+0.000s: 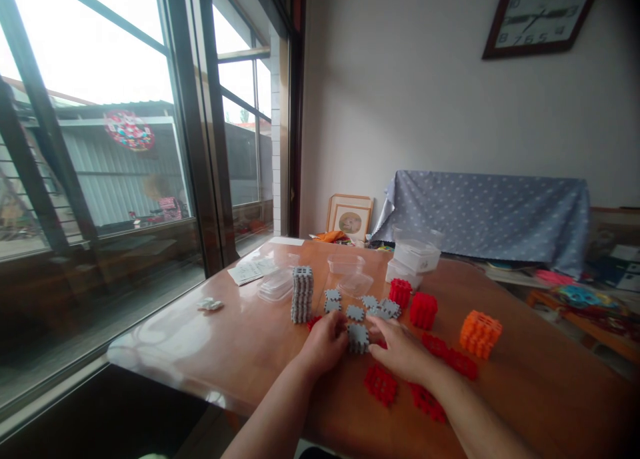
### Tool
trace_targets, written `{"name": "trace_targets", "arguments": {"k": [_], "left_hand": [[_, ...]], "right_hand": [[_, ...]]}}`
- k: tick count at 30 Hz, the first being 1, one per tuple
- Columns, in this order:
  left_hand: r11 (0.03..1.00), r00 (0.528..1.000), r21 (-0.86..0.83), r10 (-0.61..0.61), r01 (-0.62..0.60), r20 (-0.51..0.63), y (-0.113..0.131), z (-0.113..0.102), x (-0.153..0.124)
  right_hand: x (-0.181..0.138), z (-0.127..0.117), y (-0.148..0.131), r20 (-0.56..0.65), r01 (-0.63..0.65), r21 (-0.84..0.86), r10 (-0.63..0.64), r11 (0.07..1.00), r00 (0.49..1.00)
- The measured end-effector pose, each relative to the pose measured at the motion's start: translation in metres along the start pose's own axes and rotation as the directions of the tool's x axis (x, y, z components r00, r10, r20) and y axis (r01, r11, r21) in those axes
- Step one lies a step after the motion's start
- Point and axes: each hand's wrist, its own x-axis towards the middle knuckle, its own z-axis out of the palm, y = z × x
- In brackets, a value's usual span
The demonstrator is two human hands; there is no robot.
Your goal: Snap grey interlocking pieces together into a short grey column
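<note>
Grey piece (358, 337) – left hand (326, 342), right hand (400, 353)

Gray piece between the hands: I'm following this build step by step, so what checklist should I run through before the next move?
1. Gray piece gripped on both sides: ok, left hand and right hand both touch it.
2. Its tabs fully seated: cannot tell, the fingers cover the joint.
3. Loose gray pieces close by: ok, they lie just behind the hands.
4. Gray stack standing: ok, upright, apart from the left hand.
5. Red flat pieces out of the way: not ok, they lie close around the right wrist.
</note>
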Motion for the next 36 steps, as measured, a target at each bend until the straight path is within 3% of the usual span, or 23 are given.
{"name": "trace_targets", "arguments": {"k": [7, 15, 19, 24, 31, 36], "left_hand": [[0.996, 0.999, 0.085, 0.007, -0.004, -0.042, -0.005, -0.002, 0.001], [0.982, 0.996, 0.191, 0.016, 0.0, -0.084, 0.007, -0.004, 0.009], [0.955, 0.998, 0.293, 0.055, -0.052, -0.001, 0.027, -0.003, 0.029], [0.914, 0.98, 0.376, 0.093, -0.155, 0.177, 0.045, 0.018, 0.071], [0.851, 0.927, 0.451, 0.105, -0.271, 0.359, 0.038, 0.067, 0.114], [0.841, 0.909, 0.445, 0.123, -0.308, 0.398, 0.028, 0.082, 0.127]], "right_hand": [[0.01, -0.015, 0.041, -0.167, -0.158, 0.068, 0.167, 0.985, 0.972], [0.007, -0.039, 0.043, -0.298, -0.12, -0.003, 0.113, 0.993, 0.948], [0.005, -0.034, 0.039, -0.378, -0.122, 0.02, 0.12, 0.992, 0.918], [0.003, -0.034, 0.039, -0.35, -0.099, 0.046, 0.109, 0.994, 0.931], [0.002, -0.037, 0.048, -0.388, -0.069, 0.109, 0.106, 0.992, 0.916], [0.003, -0.041, 0.052, -0.428, -0.077, 0.105, 0.115, 0.991, 0.896]]}}
